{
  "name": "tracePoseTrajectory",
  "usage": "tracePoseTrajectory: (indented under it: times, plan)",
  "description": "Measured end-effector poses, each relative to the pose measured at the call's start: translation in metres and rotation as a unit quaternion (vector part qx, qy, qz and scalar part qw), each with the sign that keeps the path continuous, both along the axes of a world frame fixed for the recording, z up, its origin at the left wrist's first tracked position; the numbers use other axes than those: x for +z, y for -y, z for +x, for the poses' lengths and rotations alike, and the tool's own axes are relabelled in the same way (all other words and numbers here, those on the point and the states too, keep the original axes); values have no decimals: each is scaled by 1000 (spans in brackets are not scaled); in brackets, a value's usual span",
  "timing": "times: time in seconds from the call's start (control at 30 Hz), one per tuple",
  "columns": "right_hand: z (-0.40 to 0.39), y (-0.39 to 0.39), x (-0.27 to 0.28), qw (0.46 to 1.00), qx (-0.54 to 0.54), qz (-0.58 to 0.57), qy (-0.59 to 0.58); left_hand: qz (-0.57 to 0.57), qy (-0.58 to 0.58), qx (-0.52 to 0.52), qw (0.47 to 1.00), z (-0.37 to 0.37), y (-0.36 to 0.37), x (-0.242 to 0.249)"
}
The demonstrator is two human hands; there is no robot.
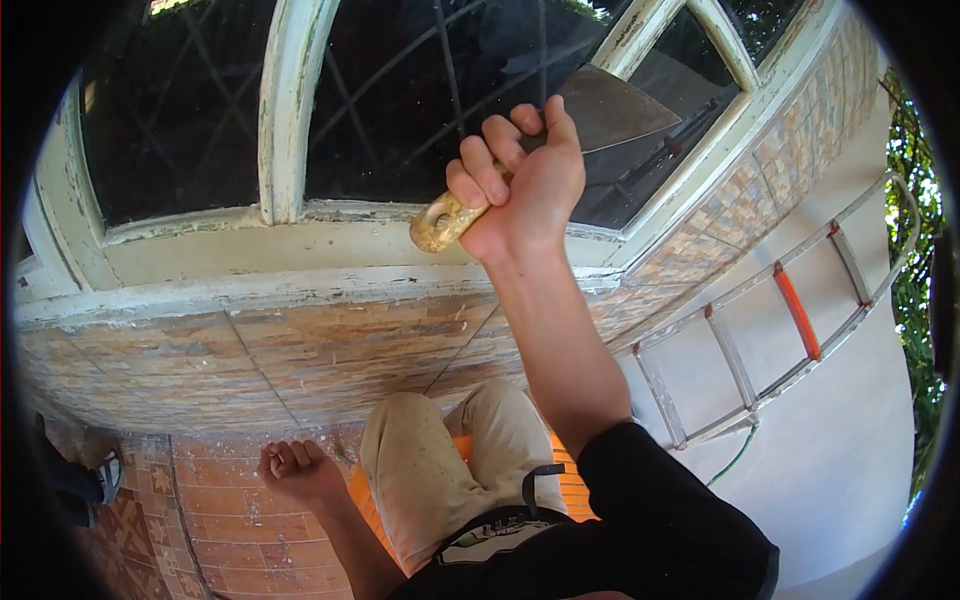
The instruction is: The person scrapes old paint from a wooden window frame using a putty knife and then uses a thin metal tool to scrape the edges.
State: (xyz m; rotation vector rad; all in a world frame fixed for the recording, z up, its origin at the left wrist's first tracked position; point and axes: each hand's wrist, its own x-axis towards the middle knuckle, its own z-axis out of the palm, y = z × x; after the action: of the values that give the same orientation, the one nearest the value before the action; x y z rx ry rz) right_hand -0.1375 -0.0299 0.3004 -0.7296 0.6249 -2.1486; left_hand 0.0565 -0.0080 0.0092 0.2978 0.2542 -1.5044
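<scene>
My right hand (525, 180) is raised in front of a window and grips the wooden handle of a scraper (600, 115). Its wide metal blade points up and right, flat against the dark glass pane (400, 90) near the white frame. The handle's end, with a hole in it, sticks out below my fist. My left hand (298, 470) hangs low beside my knee, fingers curled into a loose fist with nothing in it.
The window frame (290, 110) and sill (250, 255) have flaking white paint. Below is a tiled wall (300, 350) and tiled floor. A metal ladder (790, 310) with an orange rung leans at the right. Another person's shoe (108, 475) shows at the far left.
</scene>
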Motion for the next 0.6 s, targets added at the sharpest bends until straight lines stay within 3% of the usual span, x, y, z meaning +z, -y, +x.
tracePoseTrajectory:
  times: [0.1, 0.23, 0.4, 0.47, 0.53, 0.6]
  plan:
    - [-1, -1, -21, 998, -40, 39, -10, 49, -1, 7, 999, -2, 3, 7]
    - [-18, 5, 12, 996, -49, -12, -75, 62, 14, 11, 998, -5, 2, 5]
    - [-10, -10, 0, 999, -29, 5, -35, 19, 20, 2, 1000, -6, 3, 1]
    - [-8, -15, -16, 998, -15, 57, -24, 86, 9, 9, 996, -6, 3, 5]
    - [-13, -5, -4, 997, -35, 52, -36, 53, 7, 5, 999, -4, 2, 1]
    - [-19, 7, 26, 996, -22, -48, -76, 24, 4, 5, 1000, -3, -2, -1]
